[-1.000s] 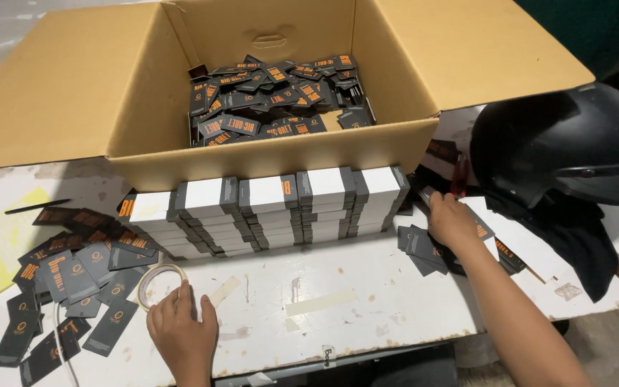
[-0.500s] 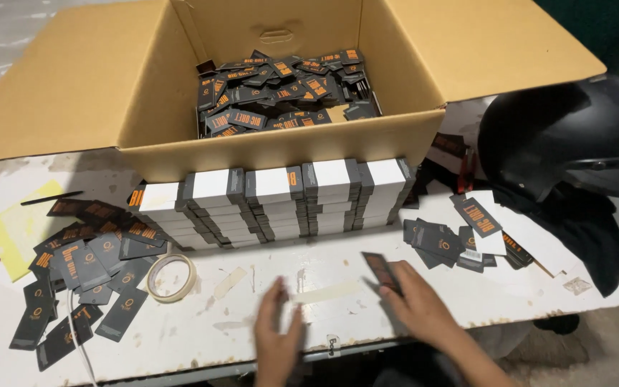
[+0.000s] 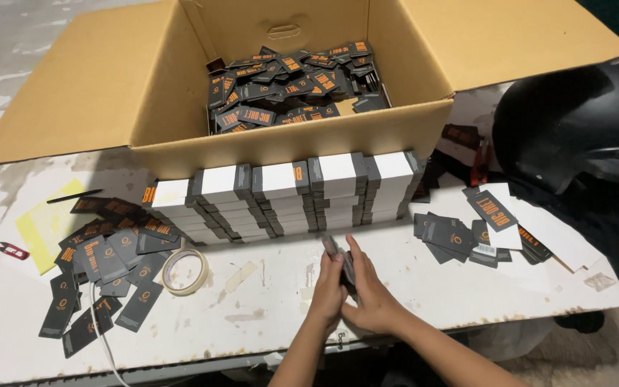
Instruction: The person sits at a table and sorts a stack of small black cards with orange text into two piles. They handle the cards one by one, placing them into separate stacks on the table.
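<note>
Left hand (image 3: 327,290) and right hand (image 3: 368,301): pressed together at the near edge of the bench (image 3: 266,301), grip of both closed on a small stack of dark tags (image 3: 343,261) held upright between the palms. Banded tag bundles (image 3: 288,193): one row just beyond the hands, against the box (image 3: 288,143). Box: open, loose tags inside. Tape roll (image 3: 184,271): left of the hands, beside scattered tags (image 3: 102,265). Helmet (image 3: 574,122): far right.
</note>
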